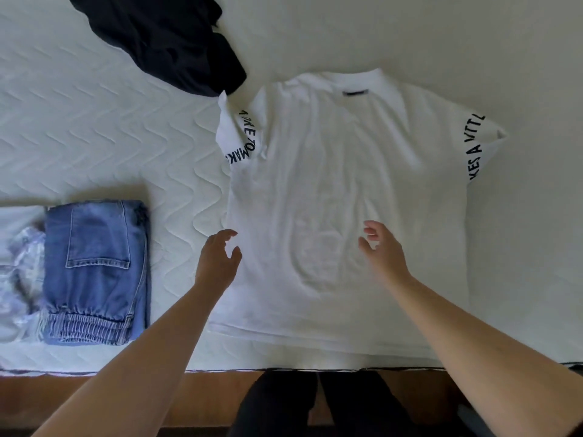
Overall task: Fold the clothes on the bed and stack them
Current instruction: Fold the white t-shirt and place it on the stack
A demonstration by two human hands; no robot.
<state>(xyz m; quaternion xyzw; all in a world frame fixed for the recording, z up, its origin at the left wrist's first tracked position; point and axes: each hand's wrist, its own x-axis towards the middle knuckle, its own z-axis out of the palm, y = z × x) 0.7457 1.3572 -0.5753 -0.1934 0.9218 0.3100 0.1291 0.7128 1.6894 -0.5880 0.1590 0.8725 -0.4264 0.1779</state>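
A white T-shirt [344,197] lies spread flat on the bed [94,121], collar toward twelve o'clock and hem at the near edge, toward six. Both hands are above its lower half, and neither grips anything. The left hand [217,263] hangs at the shirt's nine o'clock side seam with fingers loosely apart and curved; the right hand [381,250] is over the body of the shirt at about five o'clock from its centre, fingers likewise spread. Whether either one touches the cloth I cannot tell.

The risks from here, as I judge them:

- The sleeve at ten o'clock is already doubled over on itself, while the one at two o'clock lies out flat — a fold taken from this state would likely come out lopsided.
- The body shows soft wrinkles around its middle; folding without smoothing would trap them.
- A dark garment [164,39] lies crumpled at eleven o'clock, its corner touching or just beside the doubled sleeve — pulling that side could drag it along.
- The hem sits right at the bed's edge, so a tug toward six o'clock may slide the shirt off.

The folded jeans [97,269] wait at nine o'clock, beside a pale patterned item [19,266].
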